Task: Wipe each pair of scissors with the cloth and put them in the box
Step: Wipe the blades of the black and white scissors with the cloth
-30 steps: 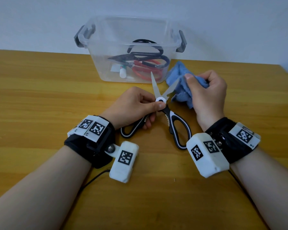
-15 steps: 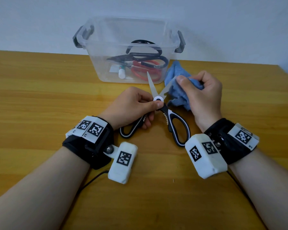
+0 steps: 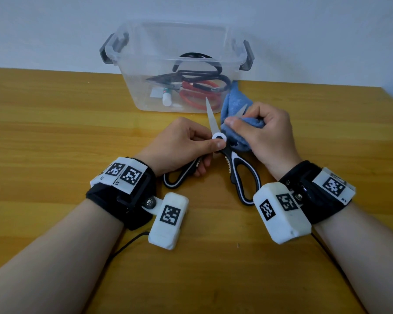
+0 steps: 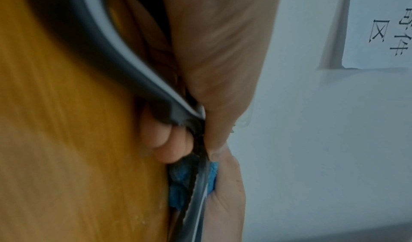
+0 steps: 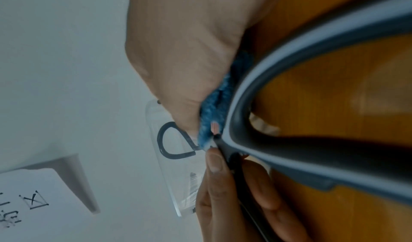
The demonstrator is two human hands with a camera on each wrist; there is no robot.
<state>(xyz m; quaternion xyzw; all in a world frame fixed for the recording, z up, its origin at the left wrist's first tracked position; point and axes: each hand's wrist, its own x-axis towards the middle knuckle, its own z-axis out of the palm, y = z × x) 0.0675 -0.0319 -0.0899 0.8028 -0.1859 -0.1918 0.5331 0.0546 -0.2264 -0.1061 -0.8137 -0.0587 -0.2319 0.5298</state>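
Note:
Black-and-white kitchen scissors (image 3: pixel 235 168) lie spread apart on the wooden table (image 3: pixel 55 132), blades pointing toward the box. My left hand (image 3: pixel 186 146) pinches them at the white pivot and round the left handle. My right hand (image 3: pixel 263 134) grips a blue cloth (image 3: pixel 234 103) folded over the right blade, low near the pivot; only that blade's tip shows. The left blade stands bare. In the left wrist view the cloth (image 4: pixel 178 191) wraps the blade beside my fingertips. In the right wrist view the cloth (image 5: pixel 211 115) sits against the handle loop (image 5: pixel 289 115).
A clear plastic box (image 3: pixel 177 64) with grey clip handles stands at the back of the table by the wall. Inside lie several scissors, red-handled (image 3: pixel 197 96) and black-handled (image 3: pixel 197 73), and a small white bottle (image 3: pixel 167 98). Bare tabletop extends left and right.
My right hand slid the cloth down the right blade, from near its tip to close by the pivot. The left hand kept its hold on the scissors.

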